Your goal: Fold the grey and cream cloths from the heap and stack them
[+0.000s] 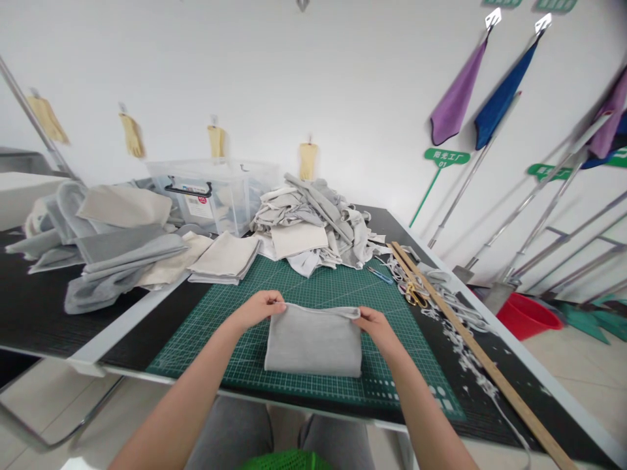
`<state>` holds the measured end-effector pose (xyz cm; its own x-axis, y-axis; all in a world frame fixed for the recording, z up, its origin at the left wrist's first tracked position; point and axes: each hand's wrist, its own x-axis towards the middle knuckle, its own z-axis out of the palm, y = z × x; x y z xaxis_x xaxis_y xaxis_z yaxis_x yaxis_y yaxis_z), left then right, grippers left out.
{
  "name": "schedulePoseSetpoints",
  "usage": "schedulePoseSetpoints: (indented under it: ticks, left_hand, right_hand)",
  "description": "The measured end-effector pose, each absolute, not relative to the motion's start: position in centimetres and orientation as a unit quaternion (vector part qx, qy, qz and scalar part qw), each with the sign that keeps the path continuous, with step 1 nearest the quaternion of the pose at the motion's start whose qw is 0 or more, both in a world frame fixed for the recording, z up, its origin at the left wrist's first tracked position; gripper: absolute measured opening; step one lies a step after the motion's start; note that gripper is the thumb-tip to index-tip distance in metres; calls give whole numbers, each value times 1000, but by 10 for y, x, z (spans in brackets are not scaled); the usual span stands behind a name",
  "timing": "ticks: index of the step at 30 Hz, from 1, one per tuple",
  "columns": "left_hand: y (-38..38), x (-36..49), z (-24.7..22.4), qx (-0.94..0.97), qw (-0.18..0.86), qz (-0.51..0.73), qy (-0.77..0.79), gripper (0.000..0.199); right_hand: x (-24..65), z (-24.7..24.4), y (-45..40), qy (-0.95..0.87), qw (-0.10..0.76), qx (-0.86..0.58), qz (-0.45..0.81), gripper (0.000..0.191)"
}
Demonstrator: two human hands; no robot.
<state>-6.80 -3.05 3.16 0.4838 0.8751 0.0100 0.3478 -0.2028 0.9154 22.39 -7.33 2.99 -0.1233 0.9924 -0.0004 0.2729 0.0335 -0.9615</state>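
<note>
A folded piece of grey cloth (314,343) stands in front of me over the green cutting mat (235,352), its top edge lifted. My left hand (262,308) pinches the upper left corner between thumb and fingers. At the upper right corner, my right hand (375,323) grips the cloth the same way. Between the two hands the top edge shows a fold and sags slightly toward the right. The lower edge of the cloth rests on or close to the mat; I cannot tell which.
Beyond the mat lie a stack of folded cream cloths (225,256) and a heap of grey fabric (313,222). More cloths (122,241) lie left, before a clear plastic box (215,196). Right are blue snips (381,275), gold-handled scissors (415,295), a wooden strip (470,346) and scraps.
</note>
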Motion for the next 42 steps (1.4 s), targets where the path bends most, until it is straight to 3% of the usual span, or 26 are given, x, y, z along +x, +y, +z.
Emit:
schedulePoseSetpoints:
  ticks: [4,8,12,15,18,22,25,29,35,40,42]
  left_hand:
    - [-12,-62,0,704,442,264,490,27]
    - [-6,-55,-19,738,316,239,546,24]
    - [-8,-52,-21,745,269,217,570,21]
    - [-10,-52,-20,746,245,218,579,41]
    - [-10,-51,-20,743,209,216,598,47]
    - [-2,-47,-20,776,192,200,567,16]
    - [10,-45,-17,788,194,199,549,12]
    - [18,-45,-3,765,167,243,573,33]
    - [-40,-27,24,770,161,301,539,28]
    - [-107,9,18,860,192,218,419,53]
    - [-116,16,11,863,173,203,430,53]
  right_hand:
    - [219,2,-55,-578,373,-579,437,18]
    - [217,-18,-47,-572,364,-625,386,17]
    - [220,-22,-45,-566,355,-666,331,39]
    - [220,-18,-43,-564,346,-687,301,56]
    - [216,-13,-40,-562,335,-692,303,38]
    - [212,-11,-41,-548,333,-681,353,5]
    - [207,-13,-49,-513,332,-664,431,8]
    - [194,-17,-67,-425,400,-627,516,14]
    - [172,-18,-96,-289,581,-564,510,24]
    - [147,-13,-119,-248,589,-551,537,24]
    - [138,-9,-129,-235,574,-544,565,25]
